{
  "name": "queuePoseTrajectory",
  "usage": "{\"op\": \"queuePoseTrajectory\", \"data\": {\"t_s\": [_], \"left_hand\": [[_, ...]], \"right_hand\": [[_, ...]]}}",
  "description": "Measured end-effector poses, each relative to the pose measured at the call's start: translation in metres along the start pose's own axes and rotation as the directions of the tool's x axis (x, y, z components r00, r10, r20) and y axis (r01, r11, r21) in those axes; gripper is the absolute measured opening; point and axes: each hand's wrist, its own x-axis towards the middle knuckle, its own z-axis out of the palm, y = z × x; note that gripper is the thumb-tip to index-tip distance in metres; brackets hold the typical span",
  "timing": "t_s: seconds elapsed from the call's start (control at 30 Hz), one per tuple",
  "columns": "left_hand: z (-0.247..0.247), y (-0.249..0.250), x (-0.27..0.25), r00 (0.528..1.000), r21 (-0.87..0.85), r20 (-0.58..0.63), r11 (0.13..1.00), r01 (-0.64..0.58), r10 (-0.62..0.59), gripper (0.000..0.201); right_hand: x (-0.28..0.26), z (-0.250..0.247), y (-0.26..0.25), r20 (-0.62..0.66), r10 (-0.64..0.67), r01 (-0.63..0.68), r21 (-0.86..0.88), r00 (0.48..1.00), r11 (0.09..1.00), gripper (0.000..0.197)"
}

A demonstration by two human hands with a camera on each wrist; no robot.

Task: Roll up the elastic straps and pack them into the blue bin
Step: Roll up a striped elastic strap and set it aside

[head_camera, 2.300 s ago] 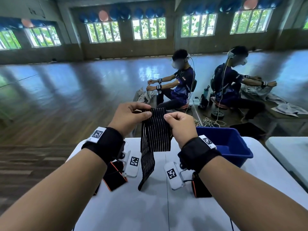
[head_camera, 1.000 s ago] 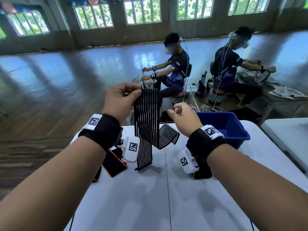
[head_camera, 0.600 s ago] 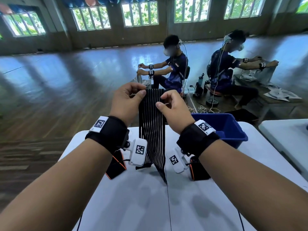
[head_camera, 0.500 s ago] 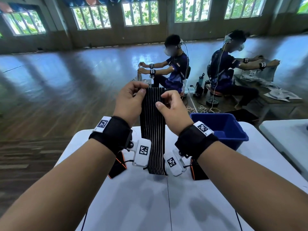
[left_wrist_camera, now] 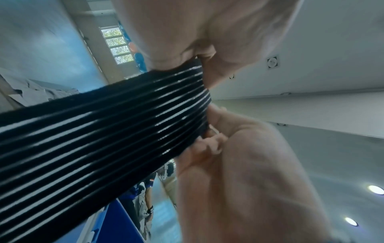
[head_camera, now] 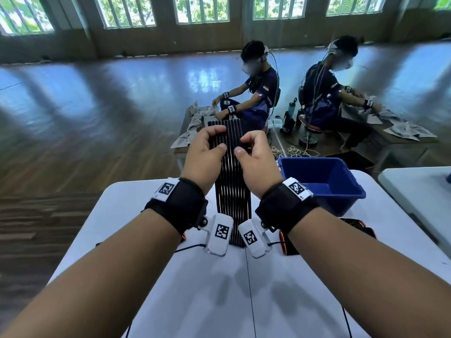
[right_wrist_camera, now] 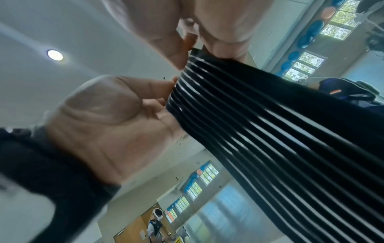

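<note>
A black elastic strap with thin white stripes (head_camera: pixel 233 191) hangs upright over the white table (head_camera: pixel 219 301), its lower end at the tabletop. My left hand (head_camera: pixel 214 140) pinches its top left edge and my right hand (head_camera: pixel 244 143) pinches its top right edge, thumbs on the near face. A short end stands up above the fingers. In the left wrist view the strap (left_wrist_camera: pixel 104 131) runs between the left hand (left_wrist_camera: pixel 187 49) and the right hand (left_wrist_camera: pixel 212 139). The right wrist view shows the same strap (right_wrist_camera: pixel 270 131), the right hand (right_wrist_camera: pixel 193 47) and the left hand (right_wrist_camera: pixel 166 92). The blue bin (head_camera: pixel 322 184) stands to the right.
More black straps with orange edges lie on the table under my right wrist (head_camera: pixel 289 245), in front of the bin (head_camera: pixel 361 228) and under my left wrist (head_camera: pixel 183 237). Another white table (head_camera: pixel 415 186) stands to the right. Two seated people work at low tables beyond.
A second ago only my left hand held the strap; the right hand has come back and pinches its top. The strap now hangs flat and straight, with a short end above the fingers.
</note>
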Motion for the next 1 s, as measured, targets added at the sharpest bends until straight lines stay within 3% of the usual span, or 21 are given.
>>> {"op": "queuePoseTrajectory", "data": {"t_s": [0.1,0.2,0.37,0.57,0.67,0.83,0.9,1.0], "left_hand": [[-0.002,-0.004,0.011,0.999,-0.027,-0.032,0.999,0.029,-0.03,0.043],[-0.009,-0.013,0.025,0.994,-0.046,-0.063,0.995,0.083,-0.086,0.046],[-0.016,-0.044,0.052,0.975,-0.032,-0.13,0.983,0.179,-0.182,0.047],[-0.024,-0.127,0.065,0.97,0.346,-0.085,0.906,0.242,-0.227,0.045],[-0.031,-0.18,0.068,0.953,0.453,-0.072,0.842,0.293,-0.293,0.043],[-0.04,-0.251,0.065,0.917,0.58,0.002,0.748,0.324,-0.399,0.038],[-0.045,-0.271,0.064,0.908,0.633,0.025,0.71,0.309,-0.417,0.037],[-0.048,-0.29,0.066,0.906,0.684,0.04,0.672,0.283,-0.422,0.04]], "right_hand": [[-0.023,-0.002,0.021,0.067,0.048,-0.044,-0.056,0.997,0.997,0.019],[-0.063,0.0,0.053,0.225,0.152,-0.137,-0.081,0.962,0.987,0.034],[-0.132,0.005,0.105,0.422,0.427,-0.392,-0.171,0.8,0.904,0.051],[-0.172,0.003,0.128,0.476,0.611,-0.593,-0.211,0.632,0.777,0.055],[-0.191,0.001,0.136,0.397,0.701,-0.658,-0.264,0.593,0.706,0.049],[-0.226,0.003,0.141,0.065,0.776,-0.628,-0.548,0.627,0.553,0.037],[-0.235,0.008,0.141,0.008,0.758,-0.63,-0.551,0.652,0.547,0.041],[-0.24,0.014,0.139,-0.012,0.765,-0.645,-0.546,0.644,0.535,0.05]]}}
